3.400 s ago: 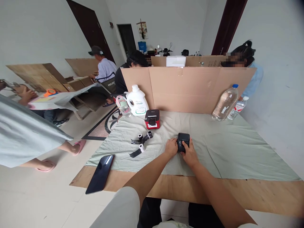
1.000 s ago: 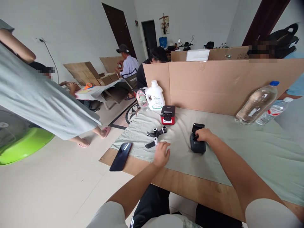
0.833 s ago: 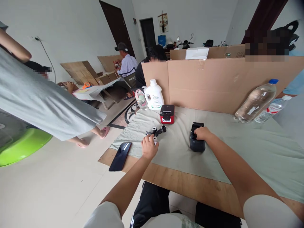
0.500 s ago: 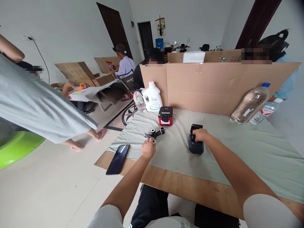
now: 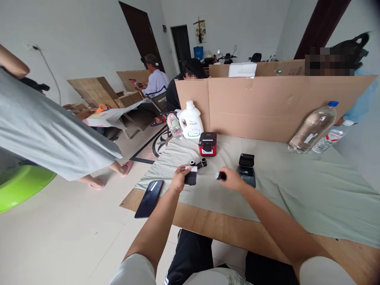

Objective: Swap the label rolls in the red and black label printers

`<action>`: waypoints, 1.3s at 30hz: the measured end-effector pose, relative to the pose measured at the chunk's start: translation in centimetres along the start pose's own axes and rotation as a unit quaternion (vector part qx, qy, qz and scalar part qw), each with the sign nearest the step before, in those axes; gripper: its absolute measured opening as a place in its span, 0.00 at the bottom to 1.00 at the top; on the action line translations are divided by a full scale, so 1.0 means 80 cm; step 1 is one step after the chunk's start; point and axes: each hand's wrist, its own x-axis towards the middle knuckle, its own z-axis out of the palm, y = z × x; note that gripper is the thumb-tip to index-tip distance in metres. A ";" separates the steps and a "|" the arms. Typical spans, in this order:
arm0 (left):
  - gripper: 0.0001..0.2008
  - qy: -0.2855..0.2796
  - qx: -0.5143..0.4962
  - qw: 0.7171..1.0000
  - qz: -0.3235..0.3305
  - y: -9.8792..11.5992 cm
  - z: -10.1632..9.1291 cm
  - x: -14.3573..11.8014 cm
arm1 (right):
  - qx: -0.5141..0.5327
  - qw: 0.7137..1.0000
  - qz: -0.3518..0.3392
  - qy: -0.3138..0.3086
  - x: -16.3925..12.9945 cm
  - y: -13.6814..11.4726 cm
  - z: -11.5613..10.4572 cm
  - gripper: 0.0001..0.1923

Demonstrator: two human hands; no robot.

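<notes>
Black label roll [image 5: 190,177] in my left hand [image 5: 178,180], small dark core [image 5: 221,175] pinched in my right hand [image 5: 230,180]: roll swap under way.
Both hands grip, lifted just above the cloth [image 5: 297,186]. Black printer [image 5: 246,169] sits lid-up just beside my right hand; next move, as I judge it, needs the roll lined up with its open bay. Red printer [image 5: 207,143], spare rolls [image 5: 199,162], phone [image 5: 149,193], bottles [image 5: 311,128] lie around; cardboard wall [image 5: 267,107] behind, people seated beyond.

A dark phone [image 5: 149,193] lies at the desk's [image 5: 225,231] corner; a red printer [image 5: 207,144], a white jug [image 5: 190,125] and what look like two clear bottles [image 5: 311,128] stand by the cardboard wall [image 5: 267,107].
</notes>
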 end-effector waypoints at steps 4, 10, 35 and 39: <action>0.28 -0.013 -0.036 0.999 0.016 0.015 0.015 0.001 | -0.033 0.995 -0.083 -0.034 0.012 -0.065 0.086 0.18; 0.25 -0.060 -0.033 0.998 -0.010 0.015 0.052 -0.001 | -0.077 0.983 -0.154 -0.064 0.011 -0.073 0.132 0.41; 0.10 -0.258 0.448 0.817 0.256 -0.106 0.266 0.010 | -0.224 0.950 0.037 0.213 -0.101 0.111 -0.012 0.16; 0.11 -0.248 0.417 0.840 0.241 -0.117 0.267 0.014 | -0.223 0.949 0.044 0.218 -0.098 0.115 -0.012 0.17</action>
